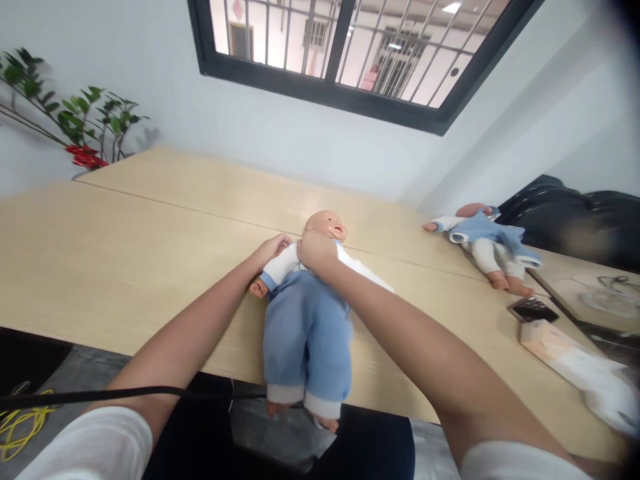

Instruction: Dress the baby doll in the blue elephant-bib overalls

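A baby doll (307, 327) in blue trousers and a white-sleeved top lies on its back on the table, its feet past the near edge. My left hand (275, 248) is at the shoulder on the doll's left-hand side in view, its fingers curled against the white sleeve (281, 267). My right hand (317, 250) is closed at the doll's collar, just below its bald head (323, 225), and hides the upper chest. The cloth between its fingers is mostly hidden. The other white sleeve (365, 270) stretches out to the right, partly behind my right forearm.
A second doll (490, 243) in blue and white lies at the right. Nearer are a dark phone (533, 309) and a tissue pack (565, 353). A leafy plant (95, 117) stands at the far left. A black cord (150, 392) crosses over my left forearm.
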### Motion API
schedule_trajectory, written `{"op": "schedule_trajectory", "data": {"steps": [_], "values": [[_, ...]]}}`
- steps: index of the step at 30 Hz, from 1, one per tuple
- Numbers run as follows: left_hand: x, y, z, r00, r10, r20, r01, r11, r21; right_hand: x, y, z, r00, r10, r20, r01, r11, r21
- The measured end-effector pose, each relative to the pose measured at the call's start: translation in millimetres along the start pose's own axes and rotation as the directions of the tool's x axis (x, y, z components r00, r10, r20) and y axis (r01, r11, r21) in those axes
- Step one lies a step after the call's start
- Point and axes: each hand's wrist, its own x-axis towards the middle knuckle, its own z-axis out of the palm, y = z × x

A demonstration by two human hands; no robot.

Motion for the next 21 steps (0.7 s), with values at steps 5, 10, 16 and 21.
{"op": "schedule_trajectory", "data": {"steps": [5, 10, 16, 21], "values": [[-25, 25, -10.5, 0.999, -0.028, 0.016, 0.027, 0.996, 0.082, 5, 21, -18, 1.000, -0.029, -0.003, 0.029, 0.995, 0.100], [-78, 57, -15.1, 0.929, -0.272, 0.250, 0.199, 0.938, 0.282, -3, 33, -25, 0.991, -0.097, 0.093, 0.067, 0.958, 0.279], [-96, 74, -9.4, 0.910, -0.384, 0.157, 0.243, 0.800, 0.549, 4, 43, -9, 0.996, 0.026, -0.080, -0.011, 0.983, 0.184], [-91, 82, -13.9, 0.926, -0.349, 0.140, 0.190, 0.756, 0.626, 1, 50, -5, 0.990, 0.010, -0.141, 0.014, 0.985, 0.169]]}}
